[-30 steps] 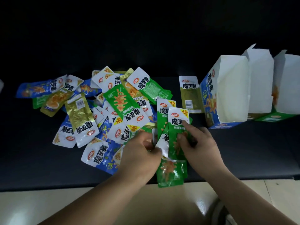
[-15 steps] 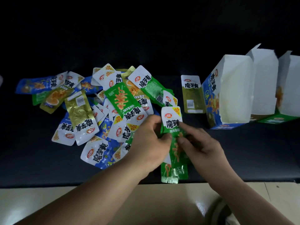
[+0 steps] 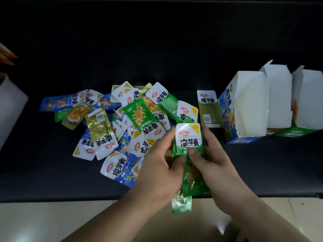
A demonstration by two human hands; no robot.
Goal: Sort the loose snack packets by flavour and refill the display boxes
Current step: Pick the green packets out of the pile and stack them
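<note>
A stack of green snack packets point(image 3: 189, 142) is held upright between both hands above the dark surface's front edge. My left hand point(image 3: 161, 165) grips its left side and my right hand point(image 3: 209, 158) pinches it, thumb on the front. One green packet point(image 3: 181, 204) hangs lower out of the stack. A heap of loose packets point(image 3: 111, 130) in blue, green and gold lies to the left. A single olive-green packet point(image 3: 208, 109) lies beside the blue display box point(image 3: 244, 109). Two more open boxes, one white-flapped point(image 3: 277, 96) and one green-based point(image 3: 307, 100), stand at the right.
The dark surface point(image 3: 52, 172) ends in a front edge, with pale floor point(image 3: 52, 220) below it. A white object point(image 3: 10, 109) stands at the far left edge.
The green packets spread on the surface have been gathered into one stack and lifted between both hands. The view has shifted slightly.
</note>
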